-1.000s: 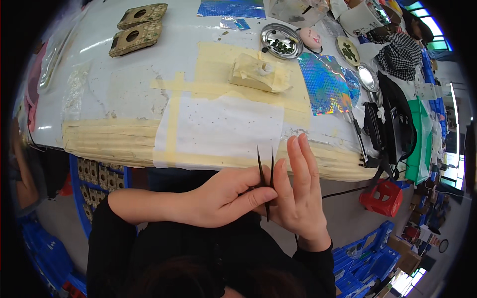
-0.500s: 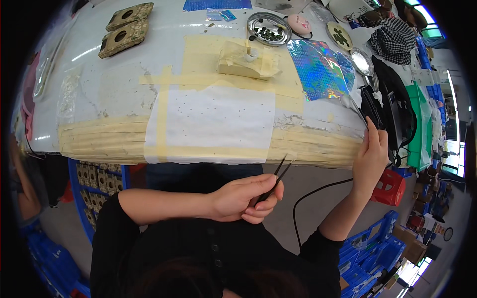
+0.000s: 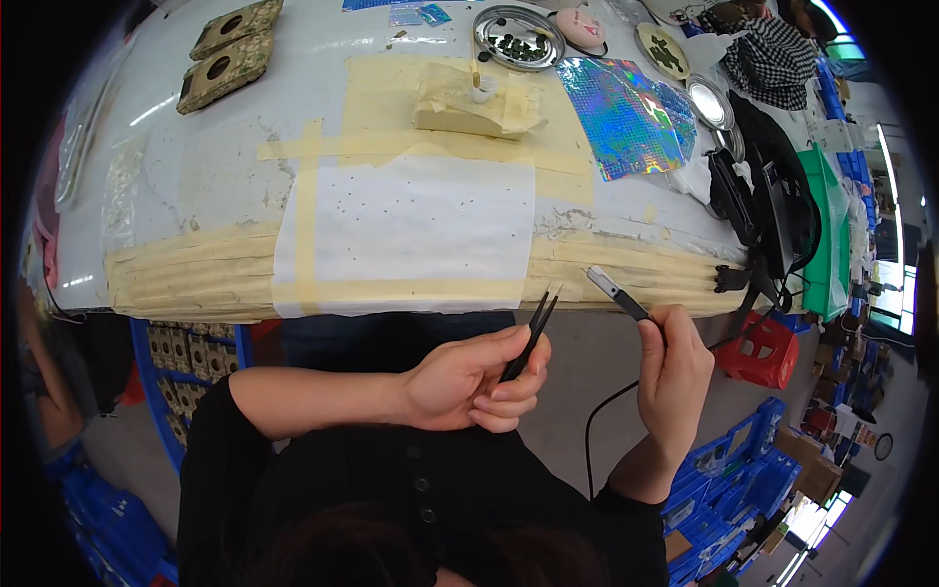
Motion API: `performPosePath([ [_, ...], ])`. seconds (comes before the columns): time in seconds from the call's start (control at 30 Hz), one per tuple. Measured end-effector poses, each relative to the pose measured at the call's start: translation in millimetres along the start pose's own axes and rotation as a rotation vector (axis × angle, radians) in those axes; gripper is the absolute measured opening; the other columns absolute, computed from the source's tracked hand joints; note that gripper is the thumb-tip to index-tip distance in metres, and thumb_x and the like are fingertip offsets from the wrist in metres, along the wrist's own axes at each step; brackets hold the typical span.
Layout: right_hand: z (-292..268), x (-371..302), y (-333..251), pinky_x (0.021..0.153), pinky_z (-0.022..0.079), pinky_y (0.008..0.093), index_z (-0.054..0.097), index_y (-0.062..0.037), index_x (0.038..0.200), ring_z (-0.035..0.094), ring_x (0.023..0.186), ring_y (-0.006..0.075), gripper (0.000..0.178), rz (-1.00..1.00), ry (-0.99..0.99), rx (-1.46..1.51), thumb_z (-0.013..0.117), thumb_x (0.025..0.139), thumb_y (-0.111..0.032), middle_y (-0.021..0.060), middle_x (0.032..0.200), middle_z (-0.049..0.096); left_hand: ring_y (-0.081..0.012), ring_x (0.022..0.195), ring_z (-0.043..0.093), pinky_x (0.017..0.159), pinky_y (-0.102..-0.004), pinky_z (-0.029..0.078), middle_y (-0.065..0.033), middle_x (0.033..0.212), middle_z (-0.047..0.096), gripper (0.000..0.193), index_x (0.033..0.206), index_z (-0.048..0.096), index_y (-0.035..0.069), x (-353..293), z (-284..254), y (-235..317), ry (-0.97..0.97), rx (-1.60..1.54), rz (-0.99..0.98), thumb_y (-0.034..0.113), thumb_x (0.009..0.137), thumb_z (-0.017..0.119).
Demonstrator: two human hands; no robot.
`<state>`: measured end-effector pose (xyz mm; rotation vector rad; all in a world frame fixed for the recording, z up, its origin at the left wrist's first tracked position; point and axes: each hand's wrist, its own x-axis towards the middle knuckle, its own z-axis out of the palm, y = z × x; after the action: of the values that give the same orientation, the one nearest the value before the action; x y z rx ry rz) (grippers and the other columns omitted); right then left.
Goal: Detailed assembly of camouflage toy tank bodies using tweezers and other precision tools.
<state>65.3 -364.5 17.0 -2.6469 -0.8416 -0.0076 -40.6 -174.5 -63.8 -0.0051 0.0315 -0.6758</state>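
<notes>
Gripping tweezers (image 3: 536, 335) on the left, a cutter knife (image 3: 627, 299) on the right

The left hand (image 3: 468, 383) is closing round the tweezers, thumb pressing from above and fingers curling underneath. Their two thin tips are pointing up and away from that hand, standing slightly apart. Just to its right, the right hand (image 3: 677, 377) is gripping the cutter knife by the rear of its dark handle, the metal end slanting forward and to the left of the knuckles. From where I'm standing, I cannot tell whether either tool is touching the taped front edge of the counter (image 3: 220, 176).

Ahead of the left hand, and a little to its left, a white sheet (image 3: 411, 235) is lying flat, bearing scattered dark specks. Beyond that, a taped block (image 3: 455, 115) is sitting with a small white cup (image 3: 485, 91) on top. Farther from both hands, a round metal dish (image 3: 519, 67) is holding dark green pieces. A shiny iridescent sheet (image 3: 621, 115) is lying well ahead of the right hand, while a red stool (image 3: 758, 354) is standing to that hand's right, below the counter.
</notes>
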Motion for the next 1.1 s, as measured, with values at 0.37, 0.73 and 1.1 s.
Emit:
performPosePath([
  [0.37,18.8,-5.8,0.4,0.047,0.036,0.0316,0.062,-0.0101,0.087,0.047,0.050,0.0219,0.011,-0.185,0.047,-0.055,0.067,0.080,-0.015,0.0048,0.062,0.047,-0.0065,0.049,0.025,0.045,-0.0207,0.022,0.0017,0.064,0.031,0.036,0.093,0.043,0.011,-0.3,0.0,-2.2,0.000,-0.023,0.010,0.037,0.102,0.021],
  [0.73,21.5,-6.8,12.0,0.048,0.029,0.0278,0.065,-0.0280,0.117,0.036,0.051,0.0135,0.058,-0.374,0.130,-0.240,0.066,0.064,-0.006,-0.0007,0.062,0.030,-0.0066,0.049,0.023,0.045,-0.0209,0.021,0.0024,0.063,0.029,0.036,0.092,0.042,0.012,-1.3,1.4,-0.7,0.011,-0.032,-0.007,0.039,0.102,0.020],
  [1.1,24.1,-7.9,18.9,0.046,0.030,0.0276,0.067,-0.0266,0.114,0.033,0.048,0.0145,0.056,-0.336,0.170,-0.098,0.067,0.063,-0.004,-0.0004,0.060,0.030,-0.0066,0.049,0.023,0.044,-0.0204,0.021,0.0023,0.063,0.029,0.036,0.092,0.042,0.012,-4.8,-0.6,-1.8,-0.004,-0.054,-0.012,0.039,0.102,0.020],
])
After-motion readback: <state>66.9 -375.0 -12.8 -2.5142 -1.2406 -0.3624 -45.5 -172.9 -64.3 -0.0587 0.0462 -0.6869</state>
